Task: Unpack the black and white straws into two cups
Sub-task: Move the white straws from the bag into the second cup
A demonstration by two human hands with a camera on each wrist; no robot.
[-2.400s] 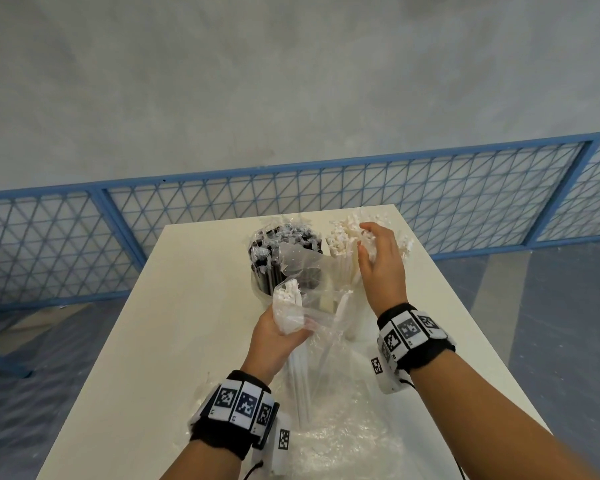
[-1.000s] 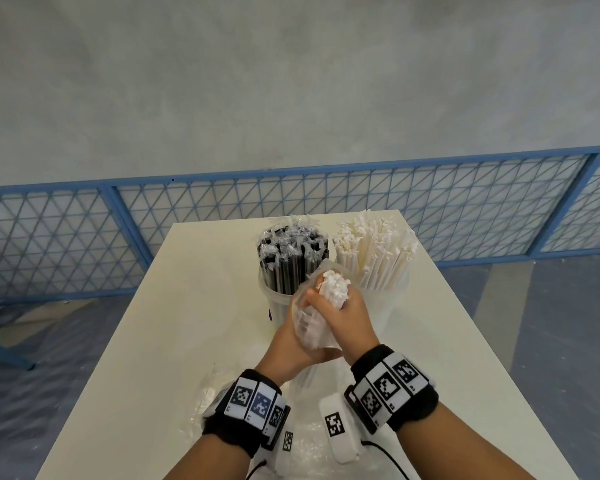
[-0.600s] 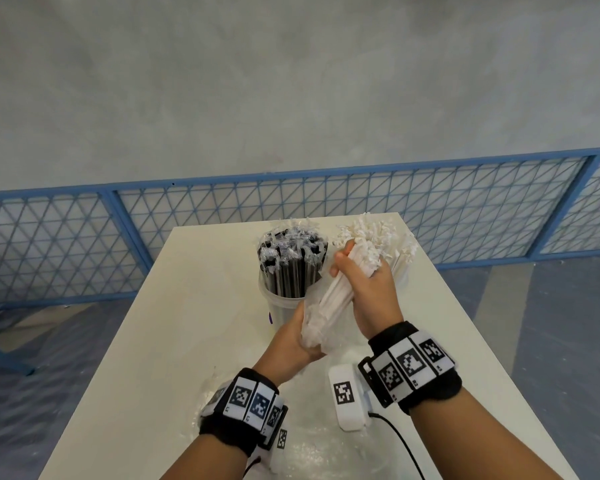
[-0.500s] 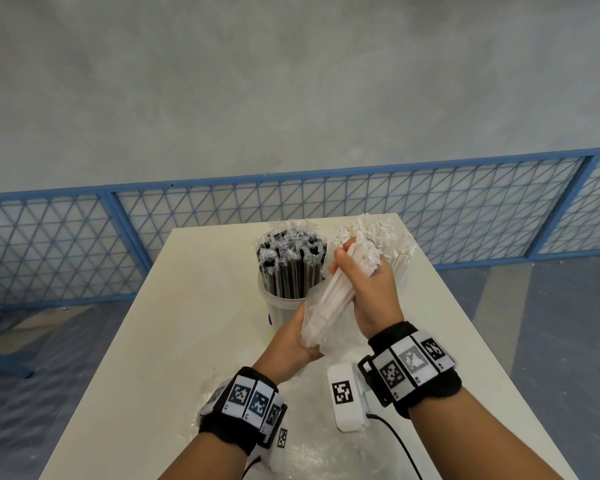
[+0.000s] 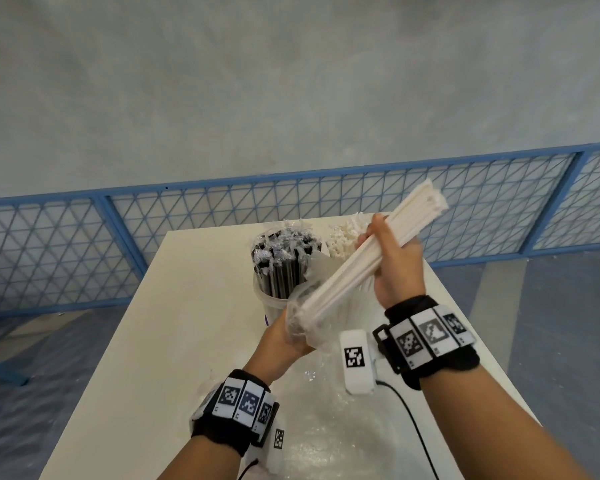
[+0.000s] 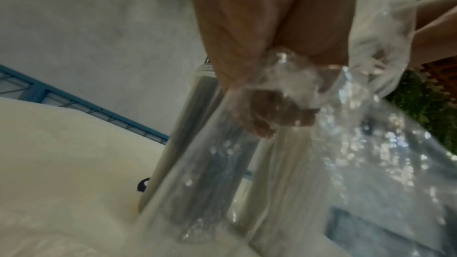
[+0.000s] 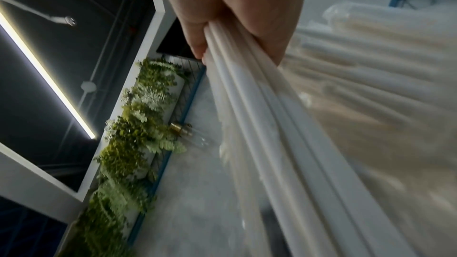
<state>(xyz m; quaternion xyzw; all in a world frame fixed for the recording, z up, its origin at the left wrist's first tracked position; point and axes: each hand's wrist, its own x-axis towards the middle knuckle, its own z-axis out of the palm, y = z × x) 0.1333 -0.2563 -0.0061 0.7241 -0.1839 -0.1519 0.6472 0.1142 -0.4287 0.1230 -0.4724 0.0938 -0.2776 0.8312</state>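
Note:
My right hand [image 5: 390,258] grips a bundle of white straws [image 5: 368,259] tilted up to the right, its lower end still inside a clear plastic bag [image 5: 303,317]. My left hand [image 5: 284,339] clutches the bunched bag [image 6: 291,77] below. In the right wrist view the fingers [image 7: 197,38] curl round the white straws [image 7: 259,105]. Behind stand a cup of black straws [image 5: 283,268] and, partly hidden by my right hand, a cup of white straws [image 5: 342,237].
The cups stand near the far end of a white table [image 5: 153,341]. Crumpled clear plastic [image 5: 326,427] lies on the table between my forearms. A blue mesh fence [image 5: 84,244] runs behind the table, with grey floor on both sides.
My right hand has drawn the bundle of white straws up and to the right, further out of the bag. My left hand has stayed on the bag.

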